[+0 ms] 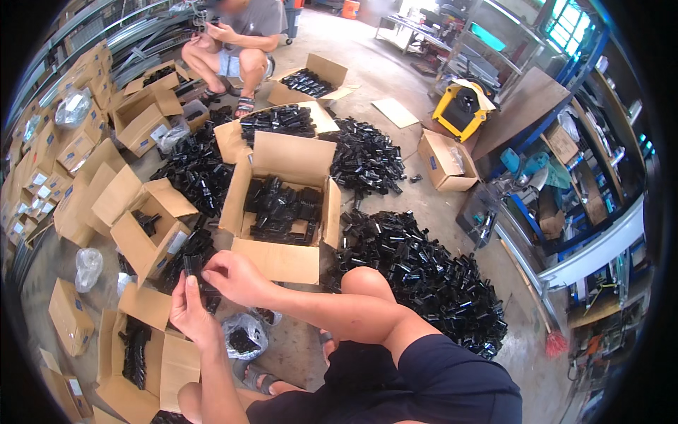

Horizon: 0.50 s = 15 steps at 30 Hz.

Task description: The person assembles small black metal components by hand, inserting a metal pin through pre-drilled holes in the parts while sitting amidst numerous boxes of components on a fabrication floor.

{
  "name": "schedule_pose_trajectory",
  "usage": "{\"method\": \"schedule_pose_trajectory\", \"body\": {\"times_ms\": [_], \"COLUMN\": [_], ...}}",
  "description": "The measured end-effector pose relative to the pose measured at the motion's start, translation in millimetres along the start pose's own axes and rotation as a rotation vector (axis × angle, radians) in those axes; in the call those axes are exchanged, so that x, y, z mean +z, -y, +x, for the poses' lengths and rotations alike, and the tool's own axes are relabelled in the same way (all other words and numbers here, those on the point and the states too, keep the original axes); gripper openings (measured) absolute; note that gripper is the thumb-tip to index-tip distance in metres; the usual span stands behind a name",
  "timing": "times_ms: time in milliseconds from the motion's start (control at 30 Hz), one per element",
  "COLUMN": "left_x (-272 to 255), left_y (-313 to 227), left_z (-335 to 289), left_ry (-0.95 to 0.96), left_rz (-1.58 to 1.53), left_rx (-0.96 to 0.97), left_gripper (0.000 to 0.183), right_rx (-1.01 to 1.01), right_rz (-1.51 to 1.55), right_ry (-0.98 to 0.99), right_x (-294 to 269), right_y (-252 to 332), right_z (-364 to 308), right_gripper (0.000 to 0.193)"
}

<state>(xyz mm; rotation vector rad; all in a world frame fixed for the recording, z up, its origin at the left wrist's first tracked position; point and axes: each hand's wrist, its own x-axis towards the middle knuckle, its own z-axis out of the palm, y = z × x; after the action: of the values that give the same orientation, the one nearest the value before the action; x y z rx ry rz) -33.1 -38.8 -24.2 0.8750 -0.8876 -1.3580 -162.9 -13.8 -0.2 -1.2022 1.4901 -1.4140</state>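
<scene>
My left hand [194,316] is closed, thumb and fingers pinching a short black plastic part [191,265] held upright. Just to its right, my right hand [236,275] is drawn into a pinch by the part's edge; anything between those fingertips is too small to make out. Beyond my hands stands an open cardboard box [277,260] with rows of similar black parts [282,208] inside. Under the hands lie more loose black parts, partly hidden. By my feet a clear plastic bag [245,335] holds small dark pieces.
Large heaps of black parts [424,272] cover the floor to the right and beyond the box. Open cartons [150,237] stand at left, near stacked boxes [85,134]. Another person [247,35] squats at the far left. Shelving [593,177] lines the right, with a red broom [556,344].
</scene>
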Motion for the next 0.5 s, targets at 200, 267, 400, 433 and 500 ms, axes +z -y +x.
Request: {"method": "schedule_pose_trajectory", "body": {"times_ms": [200,267,400,433,500], "left_x": [3,4,1,1,3], "left_y": [2,5,-9,-11,-8], "left_z": [0,2,1,0,-1], "left_ry": [-0.073,-0.112,-0.089,-0.077,-0.065], "left_rz": [0.136,0.087,0.107,0.113,0.053], "left_rx": [-0.015,0.023,0.036,0.060,0.055], "left_gripper": [0.023,0.022,0.025,0.025,0.025], "right_rx": [-0.021,-0.082,-0.182,-0.233,-0.228], "right_rz": [-0.094,-0.174,-0.183,-0.260,-0.247], "right_ry": [-0.058,-0.051,-0.032,-0.046,-0.059], "right_x": [7,9,8,6,5], "right_y": [-4,-1,10,13,9], "right_z": [-3,-4,-4,-2,-1], "right_gripper": [0.021,0.021,0.014,0.012,0.012]}}
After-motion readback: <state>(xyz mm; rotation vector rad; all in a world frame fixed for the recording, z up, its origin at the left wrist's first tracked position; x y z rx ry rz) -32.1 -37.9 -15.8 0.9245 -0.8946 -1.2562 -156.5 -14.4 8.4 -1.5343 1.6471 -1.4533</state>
